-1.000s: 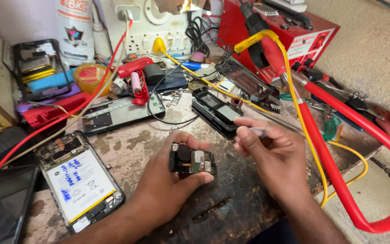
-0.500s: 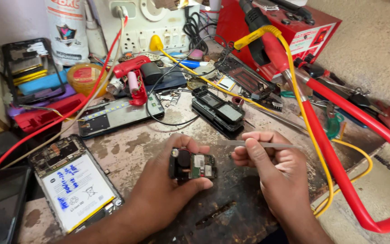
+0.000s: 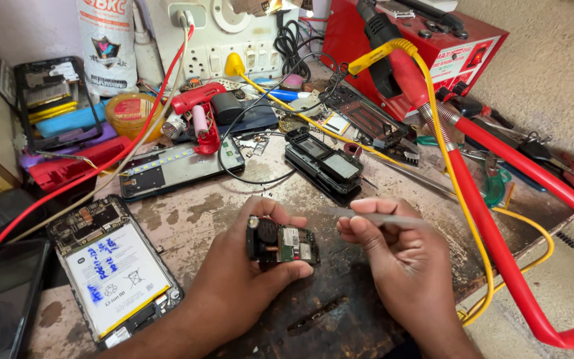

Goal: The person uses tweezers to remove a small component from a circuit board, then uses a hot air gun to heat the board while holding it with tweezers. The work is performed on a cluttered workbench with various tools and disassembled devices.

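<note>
Pinching this tiny circuit board (image 3: 282, 242) by its edges in our left hand (image 3: 237, 279) above the counter (image 3: 200, 206), right hand (image 3: 400, 256) gripping thin tweezers (image 3: 367, 216) — looks light, stiff, probably fragile.

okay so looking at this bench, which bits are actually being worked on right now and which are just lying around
In hand:
- left hand grips a small circuit board
- right hand pinches thin metal tweezers, blurred

Lying about:
- opened phone with white battery
- stacked black phone housings
- red hose
- yellow cable
- red machine
- LED strip board
</note>
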